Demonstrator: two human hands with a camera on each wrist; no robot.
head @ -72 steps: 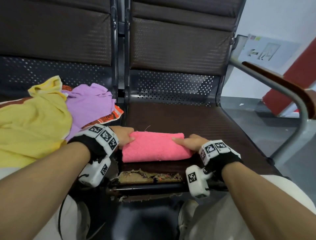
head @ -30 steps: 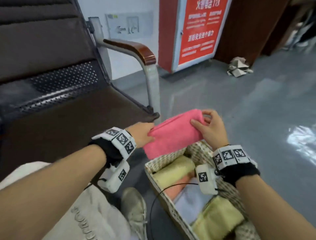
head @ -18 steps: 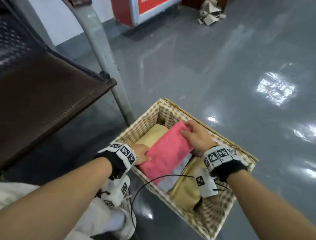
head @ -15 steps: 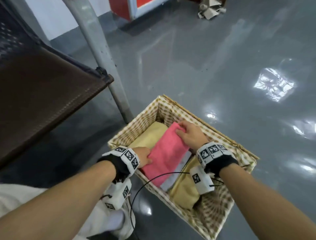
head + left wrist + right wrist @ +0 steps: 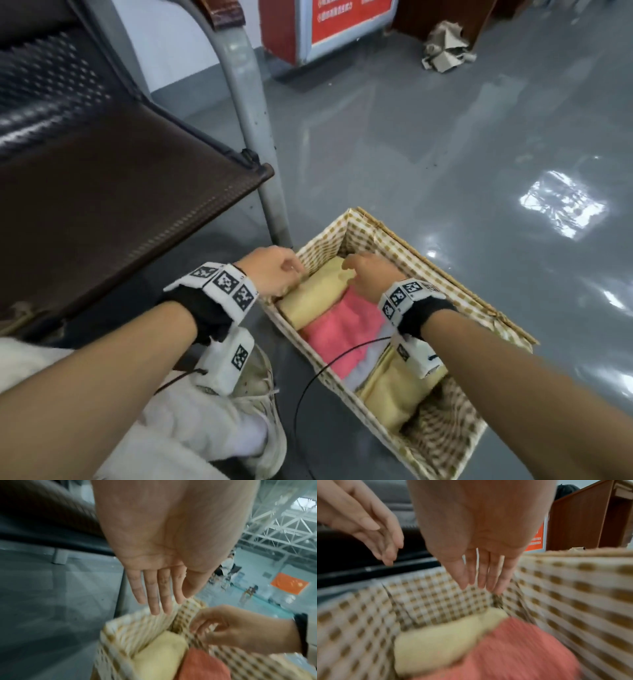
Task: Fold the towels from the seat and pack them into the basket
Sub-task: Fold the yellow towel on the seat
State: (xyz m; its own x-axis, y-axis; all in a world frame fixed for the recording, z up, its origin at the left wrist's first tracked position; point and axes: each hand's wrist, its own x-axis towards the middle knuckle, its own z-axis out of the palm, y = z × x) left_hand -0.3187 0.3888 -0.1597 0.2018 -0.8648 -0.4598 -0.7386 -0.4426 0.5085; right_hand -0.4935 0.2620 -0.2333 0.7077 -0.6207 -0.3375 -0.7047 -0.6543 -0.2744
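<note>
The checked wicker basket (image 5: 455, 284) stands on the floor beside the seat (image 5: 102, 192). In it the folded pink towel (image 5: 342, 332) lies between a yellow towel (image 5: 318, 294) at the far end and another yellow towel (image 5: 400, 394) nearer me. My left hand (image 5: 291, 274) hovers at the basket's far left rim with straight fingers (image 5: 159, 599), holding nothing. My right hand (image 5: 352, 267) is just above the far yellow towel (image 5: 440, 642), its fingers (image 5: 484, 577) relaxed and empty. The pink towel (image 5: 513, 655) lies free of both hands.
A grey chair leg (image 5: 253, 137) rises right behind the basket's far corner. A black cable (image 5: 308, 387) loops from my right wrist over the basket's near rim. My shoe (image 5: 260, 394) is left of the basket. A red sign stand (image 5: 325, 27) and crumpled paper (image 5: 445, 51) lie farther off.
Both hands carried the folded pink towel from the seat to the basket, laid it in, then let go. They now sit empty over the far end.
</note>
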